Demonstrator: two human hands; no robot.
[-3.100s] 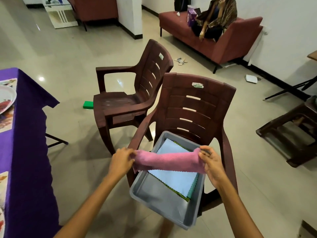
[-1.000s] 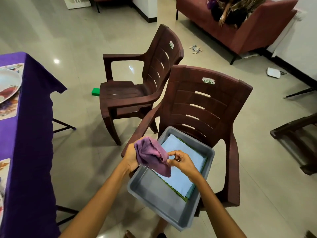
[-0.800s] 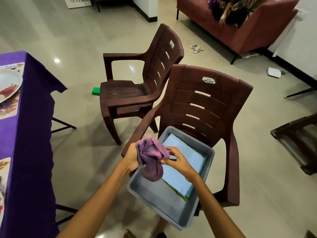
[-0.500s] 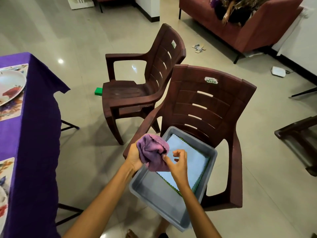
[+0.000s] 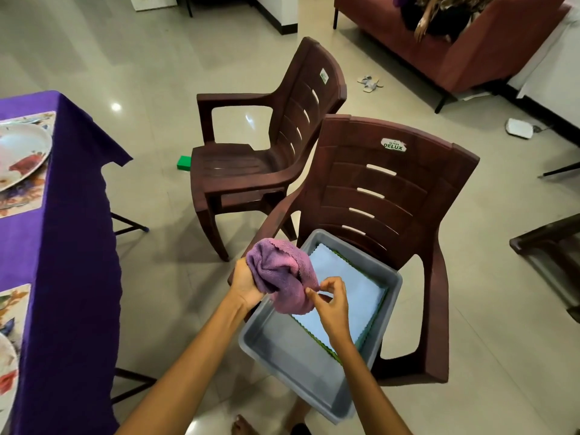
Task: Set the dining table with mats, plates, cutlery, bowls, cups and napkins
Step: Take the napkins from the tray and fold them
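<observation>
A bunched pink-purple napkin (image 5: 282, 274) hangs over the grey plastic bin (image 5: 282, 350), which sits on a brown plastic chair (image 5: 392, 196). My left hand (image 5: 244, 282) grips the napkin's upper left part. My right hand (image 5: 331, 301) pinches its lower right edge between thumb and fingers. Inside the bin lies a light blue napkin (image 5: 348, 293) on top of green-edged ones. At the left edge stands the dining table (image 5: 62, 246) with a purple cloth, a patterned mat (image 5: 23, 196) and a floral plate (image 5: 18, 155) on it.
A second brown chair (image 5: 266, 152) stands behind the first. A small green block (image 5: 183, 162) lies on the tiled floor. A red sofa (image 5: 470, 42) with clothes is at the back right. Another mat and plate (image 5: 6, 365) show at the lower left.
The napkin was stretched out between both hands; it is now gathered into a bundle in my left hand, and my right hand has shifted along it to pinch its lower edge.
</observation>
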